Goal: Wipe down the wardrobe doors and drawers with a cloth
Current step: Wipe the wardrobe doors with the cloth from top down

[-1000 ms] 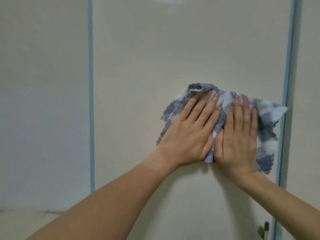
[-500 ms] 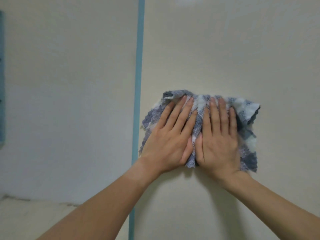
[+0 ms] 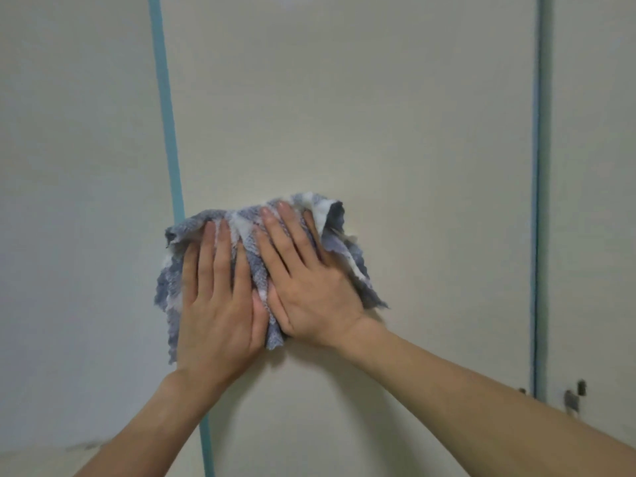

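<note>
Against the cream wardrobe door, two flat hands press a cloth.
Just right of the left teal strip, the blue-grey and white cloth lies spread on the door, its left edge overlapping that strip. The left hand and right hand rest on it side by side, fingers straight, pointing up, gripping nothing. Well right of the strip runs a second teal strip, with small dark handles low beside it.

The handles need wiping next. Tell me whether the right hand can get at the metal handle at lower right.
Probably yes. The right hand lies flat on the cloth, and only bare door lies between it and the handle; its forearm passes close by.
</note>
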